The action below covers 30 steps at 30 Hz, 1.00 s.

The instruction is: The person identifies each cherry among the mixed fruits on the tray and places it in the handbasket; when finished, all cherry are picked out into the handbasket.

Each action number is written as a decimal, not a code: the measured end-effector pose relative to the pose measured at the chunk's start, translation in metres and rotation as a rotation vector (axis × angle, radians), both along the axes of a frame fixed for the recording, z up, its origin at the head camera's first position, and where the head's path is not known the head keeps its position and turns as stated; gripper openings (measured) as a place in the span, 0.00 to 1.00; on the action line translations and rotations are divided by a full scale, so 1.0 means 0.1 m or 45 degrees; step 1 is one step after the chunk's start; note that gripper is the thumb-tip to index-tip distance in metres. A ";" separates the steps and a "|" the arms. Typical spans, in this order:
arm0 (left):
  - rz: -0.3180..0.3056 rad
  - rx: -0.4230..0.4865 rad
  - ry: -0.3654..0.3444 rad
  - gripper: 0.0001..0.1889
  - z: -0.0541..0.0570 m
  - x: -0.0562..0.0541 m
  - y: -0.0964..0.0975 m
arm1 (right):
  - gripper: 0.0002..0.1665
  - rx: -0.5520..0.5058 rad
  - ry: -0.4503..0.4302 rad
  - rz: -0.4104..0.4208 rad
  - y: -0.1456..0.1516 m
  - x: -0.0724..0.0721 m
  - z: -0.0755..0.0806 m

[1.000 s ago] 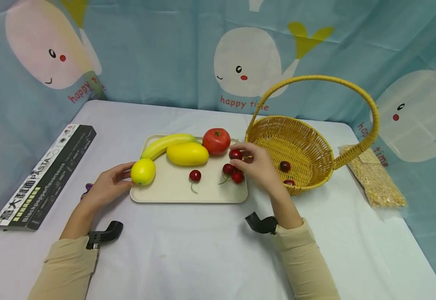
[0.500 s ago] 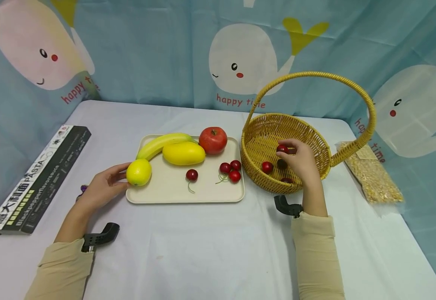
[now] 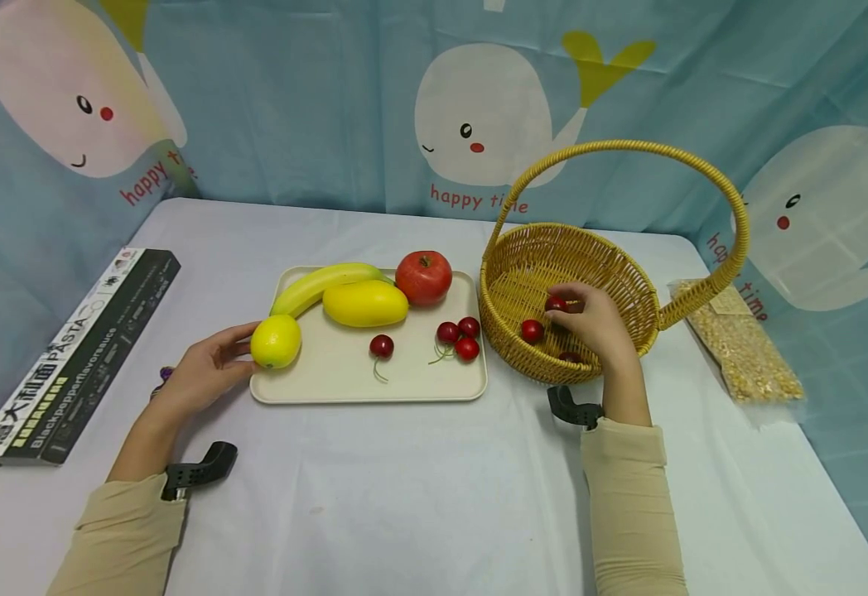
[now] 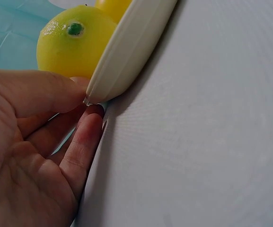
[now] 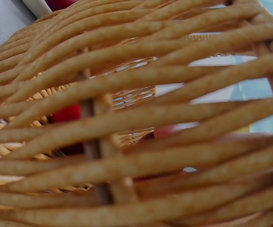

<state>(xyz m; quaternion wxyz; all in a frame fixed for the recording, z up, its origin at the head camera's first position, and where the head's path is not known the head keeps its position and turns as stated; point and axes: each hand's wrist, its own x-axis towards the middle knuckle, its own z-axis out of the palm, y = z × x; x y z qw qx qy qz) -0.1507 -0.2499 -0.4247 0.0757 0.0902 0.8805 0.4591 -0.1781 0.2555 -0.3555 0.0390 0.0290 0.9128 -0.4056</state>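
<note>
My left hand [image 3: 206, 372] pinches the left edge of the cream tray [image 3: 337, 389], thumb on the rim and fingers beneath it, as the left wrist view shows. Right beside the thumb sits a yellow lemon [image 3: 276, 341]. Inside the wicker basket [image 3: 504, 339], my right hand [image 3: 598, 323] holds a dark red cherry [image 3: 556, 305] between thumb and fingers. Another cherry [image 3: 532, 331] lies below it in the basket, and one more [image 3: 571, 357] is near the front wall. In the right wrist view, woven strands [image 5: 141, 118] hide most of that hand.
On the tray are a banana [image 3: 325, 281], a yellow mango-like fruit [image 3: 365, 304], a red apple [image 3: 423, 278], a single cherry [image 3: 382, 347] and a cherry cluster [image 3: 467, 348]. A pasta box [image 3: 84, 356] lies left; a bag of corn kernels [image 3: 747, 356] lies right. The basket handle [image 3: 628, 146] arches high.
My right hand has carried a cherry from the tray's right side into the basket, then lowered it slightly. My left hand has stayed at the tray edge. The head view has shifted a little.
</note>
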 end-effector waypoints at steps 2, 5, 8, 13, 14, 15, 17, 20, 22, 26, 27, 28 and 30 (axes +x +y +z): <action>0.001 0.012 -0.011 0.31 0.00 0.00 0.00 | 0.24 -0.014 -0.007 0.004 0.00 0.00 0.00; 0.008 0.014 -0.028 0.31 0.02 0.01 -0.01 | 0.24 -0.026 -0.008 0.001 -0.01 0.00 0.00; 0.017 0.014 -0.039 0.31 0.03 0.01 -0.01 | 0.24 -0.034 -0.003 -0.001 -0.02 0.00 0.00; 0.021 0.019 -0.046 0.32 0.05 0.02 -0.01 | 0.25 -0.074 0.061 0.006 -0.04 0.02 0.03; 0.022 0.017 -0.047 0.32 0.05 0.02 -0.01 | 0.25 -0.105 0.089 0.005 -0.06 0.02 0.04; 0.023 0.014 -0.046 0.32 0.05 0.02 -0.02 | 0.24 -0.143 0.123 0.007 -0.08 0.03 0.06; 0.022 0.016 -0.044 0.32 0.06 0.03 -0.02 | 0.24 -0.227 0.200 0.020 -0.14 0.05 0.12; 0.020 0.024 -0.041 0.31 0.06 0.03 -0.02 | 0.23 -0.330 0.302 0.068 -0.28 0.09 0.21; 0.014 0.030 -0.043 0.31 0.05 0.03 -0.02 | 0.23 -0.370 0.341 0.140 -0.41 0.11 0.27; 0.014 0.012 -0.055 0.31 0.05 0.02 -0.02 | 0.21 -0.428 0.351 0.286 -0.70 0.14 0.29; 0.014 0.011 -0.062 0.31 0.04 0.02 -0.01 | 0.21 -0.437 0.338 0.325 -0.79 0.15 0.29; 0.015 0.011 -0.066 0.31 0.04 0.01 -0.01 | 0.21 -0.445 0.325 0.355 -0.87 0.16 0.28; 0.015 0.015 -0.071 0.31 0.04 0.00 -0.01 | 0.20 -0.453 0.306 0.413 -1.03 0.16 0.26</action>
